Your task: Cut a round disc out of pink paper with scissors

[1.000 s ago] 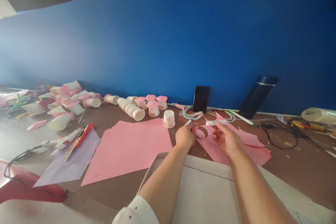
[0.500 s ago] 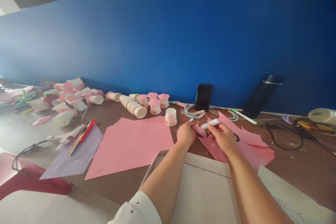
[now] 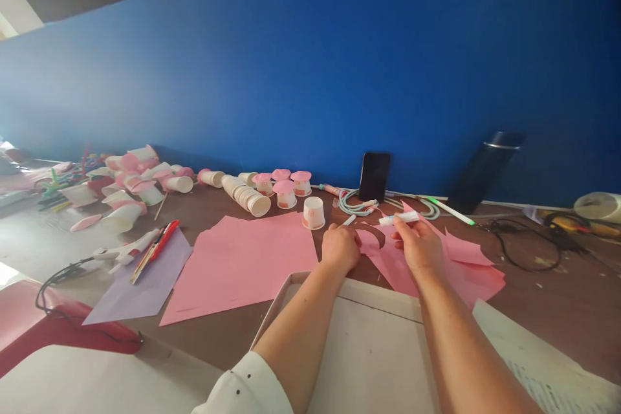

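Note:
My right hand (image 3: pixel 421 246) is closed around a small white tube (image 3: pixel 398 218) with faint bluish print, its end pointing left. My left hand (image 3: pixel 340 247) has its fingers curled on a small pink paper piece (image 3: pixel 369 242), whose free part shows at the right of the fingers. A small white cap-like piece (image 3: pixel 349 220) sticks out just beyond the left fingertips; whether they grip it I cannot tell. Cut pink paper (image 3: pixel 458 265) lies under and beside my right hand. Beyond my left hand, a white paper cup (image 3: pixel 314 213) stands upside down.
Several upturned cups with pink paper tops (image 3: pixel 284 194) stand behind, near stacked cups (image 3: pixel 247 196). Pink sheets (image 3: pixel 242 265), a red box cutter (image 3: pixel 158 246) and a glue gun (image 3: pixel 126 250) lie left. A phone (image 3: pixel 375 176) leans on the blue partition (image 3: pixel 310 65); cables (image 3: pixel 356 204) lie below.
My right hand has lifted the white tube slightly away from the pink paper piece, to the right and upward. The left hand has stayed nearly in place, the paper piece lying lower and flatter.

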Motion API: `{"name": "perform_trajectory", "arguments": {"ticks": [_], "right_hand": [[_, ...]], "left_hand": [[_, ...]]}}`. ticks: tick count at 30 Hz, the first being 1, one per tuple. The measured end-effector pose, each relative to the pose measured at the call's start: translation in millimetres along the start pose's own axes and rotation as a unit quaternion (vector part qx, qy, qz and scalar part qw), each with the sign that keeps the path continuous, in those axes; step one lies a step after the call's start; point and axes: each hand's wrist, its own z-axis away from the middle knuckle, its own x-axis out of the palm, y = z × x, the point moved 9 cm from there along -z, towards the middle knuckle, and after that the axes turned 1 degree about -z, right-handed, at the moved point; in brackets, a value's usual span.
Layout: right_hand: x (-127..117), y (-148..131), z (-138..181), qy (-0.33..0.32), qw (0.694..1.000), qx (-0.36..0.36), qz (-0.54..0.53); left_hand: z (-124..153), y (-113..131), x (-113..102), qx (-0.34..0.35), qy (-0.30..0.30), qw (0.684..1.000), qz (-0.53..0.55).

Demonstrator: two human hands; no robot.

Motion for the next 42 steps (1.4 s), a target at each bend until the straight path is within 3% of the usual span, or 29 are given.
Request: {"name": "perform_trajectory", "arguments": {"ticks": [3,7,13,18,25,31,36,42], "right_hand": [[3.6,7.8,-3.5,-0.014,0.999,0.027,-0.030],[16.2,26.9,-7.0,-0.066,0.977,0.124,-0.159],[24.9,25.7,2.7,-0.121,0.939,0.214,-0.240],[28.8,17.9,8.6,-0.149,0.921,0.226,-0.279],[27.7,18.8,8.3,-0.148,0.915,0.231,-0.295],[28.1,18.6,9.6,-0.150,0.909,0.238,-0.308],[28.7,20.3,9.7,-0.151,0.908,0.240,-0.309],[32.2,15.7,11.8,-0.161,0.911,0.228,-0.304]], "left_hand": [[1.0,2.6,-0.3,0.012,0.002,0.999,-0.031],[0.6,2.8,-1.4,0.013,0.002,0.999,-0.035],[6.5,12.7,1.0,0.040,-0.057,0.995,-0.068],[13.0,25.5,1.2,0.071,-0.051,0.986,-0.144],[9.0,31.2,2.2,0.100,-0.027,0.981,-0.165],[0.5,10.1,0.9,0.021,-0.002,0.999,-0.035],[0.0,-5.1,-4.0,-0.047,0.011,0.995,0.085],[2.6,3.6,-2.5,-0.028,-0.025,0.998,0.041]]}}
